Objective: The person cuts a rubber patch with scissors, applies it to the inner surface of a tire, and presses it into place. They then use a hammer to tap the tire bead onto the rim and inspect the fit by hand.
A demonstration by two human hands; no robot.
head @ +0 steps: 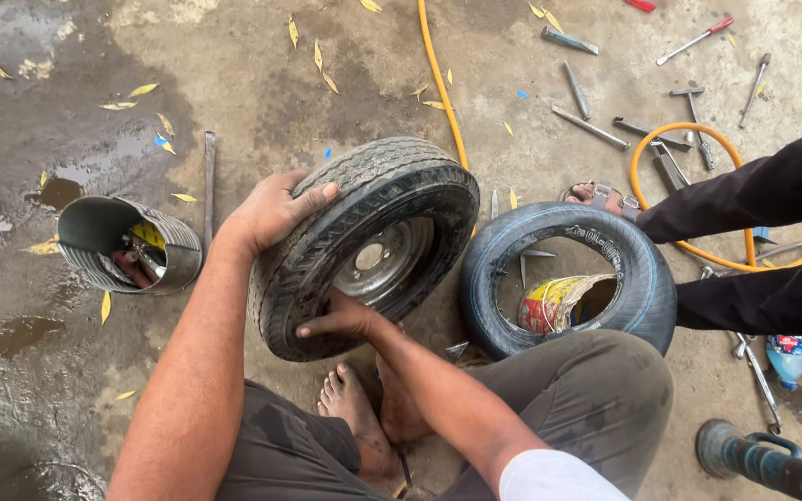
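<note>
A small black rubber tyre mounted on a grey steel wheel rim (364, 246) stands tilted on its tread on the wet concrete floor (67, 390), just ahead of the seated person's bare feet (355, 408). Its axle line points toward the person and slightly right, so the rim face is turned to the right hand.

The left hand (276, 209) lies spread open over the upper left tread, fingers curved along the tread with the thumb across it, steadying rather than clenching. The right hand (345, 320) is the nearer to the rim; it presses flat against the lower sidewall, fingers loosely extended, gripping nothing else.

Touching or just beside the wheel on its right lies a second black tyre without a rim (568, 278), with a crumpled yellow and red sack (559, 301) in its opening. A ribbed metal can of tools (127, 246) lies toward the floor's left edge. Loose hand tools (591, 125) and an orange hose (443, 83) lie toward the far edge. Another person's dark-trousered legs (754, 241) enter from the right.
</note>
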